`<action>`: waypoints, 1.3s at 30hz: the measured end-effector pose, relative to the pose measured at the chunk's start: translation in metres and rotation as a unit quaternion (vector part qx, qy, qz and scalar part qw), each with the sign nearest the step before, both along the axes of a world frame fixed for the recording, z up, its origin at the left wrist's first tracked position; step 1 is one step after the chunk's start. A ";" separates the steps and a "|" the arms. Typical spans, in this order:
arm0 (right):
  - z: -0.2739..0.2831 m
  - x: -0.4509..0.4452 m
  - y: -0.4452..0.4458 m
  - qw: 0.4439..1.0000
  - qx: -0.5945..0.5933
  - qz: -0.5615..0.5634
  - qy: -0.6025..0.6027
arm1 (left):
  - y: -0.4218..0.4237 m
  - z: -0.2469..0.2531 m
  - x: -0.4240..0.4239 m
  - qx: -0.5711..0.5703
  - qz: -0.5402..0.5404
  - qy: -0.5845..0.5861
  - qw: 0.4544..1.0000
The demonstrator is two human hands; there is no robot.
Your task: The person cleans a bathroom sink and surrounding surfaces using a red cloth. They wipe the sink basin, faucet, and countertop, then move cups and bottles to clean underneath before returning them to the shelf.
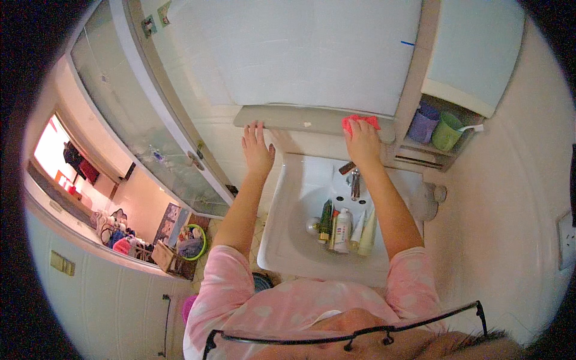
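My right hand presses a bunched red cloth onto the right part of a narrow shelf below a large pale panel. At the shelf's left part rests my left hand, fingers apart and fingertips on its front edge, holding nothing. Beneath my arms is a white washbasin with a metal faucet. Several toiletries lie in the basin, among them a white bottle, a dark green tube and a pale yellow tube.
A wall cabinet on the right has an open cubby with a purple cup, a green cup and a toothbrush. To the left stands a framed glass door. A green-rimmed basket holds cloth items on the floor.
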State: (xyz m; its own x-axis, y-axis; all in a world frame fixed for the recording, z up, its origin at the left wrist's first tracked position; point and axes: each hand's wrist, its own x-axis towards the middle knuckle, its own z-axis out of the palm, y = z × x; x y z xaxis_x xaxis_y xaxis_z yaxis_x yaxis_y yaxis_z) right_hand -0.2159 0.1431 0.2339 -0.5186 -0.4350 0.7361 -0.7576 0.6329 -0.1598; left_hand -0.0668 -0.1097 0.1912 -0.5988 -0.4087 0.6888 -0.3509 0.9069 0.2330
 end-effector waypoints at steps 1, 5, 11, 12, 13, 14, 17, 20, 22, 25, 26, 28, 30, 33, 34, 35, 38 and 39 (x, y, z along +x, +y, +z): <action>-0.004 -0.004 -0.010 1.000 0.004 0.003 0.002 | 0.001 0.000 -0.003 -0.006 0.003 -0.006 1.000; -0.001 0.009 -0.081 0.997 0.036 0.049 -0.037 | -0.005 0.004 0.009 -0.026 -0.003 -0.029 0.999; 0.017 0.057 -0.169 0.988 0.053 0.145 0.004 | -0.008 0.008 0.010 -0.004 -0.062 -0.013 0.998; 0.024 0.064 -0.175 0.988 0.070 0.129 -0.043 | -0.013 0.008 0.015 -0.008 -0.056 -0.018 0.998; 0.029 0.069 -0.176 0.986 0.088 0.112 -0.089 | -0.017 0.008 0.020 -0.011 -0.051 -0.022 0.998; 0.032 0.071 -0.175 0.981 0.106 0.094 -0.135 | -0.022 0.009 0.024 -0.014 -0.047 -0.027 0.998; 0.012 0.026 -0.129 0.992 0.114 0.052 -0.033 | -0.026 0.000 0.017 -0.003 -0.070 -0.012 0.997; 0.002 -0.019 -0.060 0.968 0.218 -0.084 0.086 | -0.023 0.001 0.013 0.006 -0.088 -0.010 0.996; 0.007 -0.011 -0.050 0.983 0.129 -0.132 0.004 | -0.029 -0.001 0.016 0.017 -0.089 -0.005 0.996; 0.008 -0.010 -0.058 0.973 0.110 -0.193 -0.061 | -0.029 -0.004 0.015 0.012 -0.085 -0.003 0.996; 0.009 -0.013 -0.064 0.967 0.123 -0.211 -0.073 | -0.028 -0.005 0.013 0.007 -0.083 -0.002 0.997; 0.011 -0.005 -0.094 0.979 0.125 -0.148 -0.070 | -0.028 -0.005 0.014 0.009 -0.087 0.008 0.996; 0.012 0.009 -0.131 0.979 0.175 -0.101 -0.031 | -0.026 -0.005 0.014 0.016 -0.090 0.014 0.996; 0.014 0.024 -0.188 0.981 0.187 -0.012 -0.057 | -0.023 -0.003 0.014 0.023 -0.081 0.008 0.996; 0.011 0.025 -0.195 0.987 0.152 0.014 -0.053 | -0.021 -0.002 0.011 0.025 -0.077 0.003 0.997; 0.009 0.025 -0.198 0.991 0.117 0.040 -0.048 | -0.017 -0.002 0.008 0.028 -0.074 -0.001 0.997; 0.025 0.048 -0.191 0.989 0.089 0.058 -0.105 | -0.022 0.000 0.015 0.016 -0.048 -0.014 0.999; 0.035 0.057 -0.183 0.985 0.095 0.050 -0.136 | -0.023 0.001 0.017 0.011 -0.042 -0.013 0.999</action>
State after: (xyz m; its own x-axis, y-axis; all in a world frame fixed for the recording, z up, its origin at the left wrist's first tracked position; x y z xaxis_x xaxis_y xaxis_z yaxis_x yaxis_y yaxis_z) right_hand -0.1591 -0.0400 0.2690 -0.6329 -0.6100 0.4768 -0.7631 0.5955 -0.2511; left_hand -0.0502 -0.1329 0.1927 -0.6488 -0.3712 0.6642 -0.2791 0.9282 0.2461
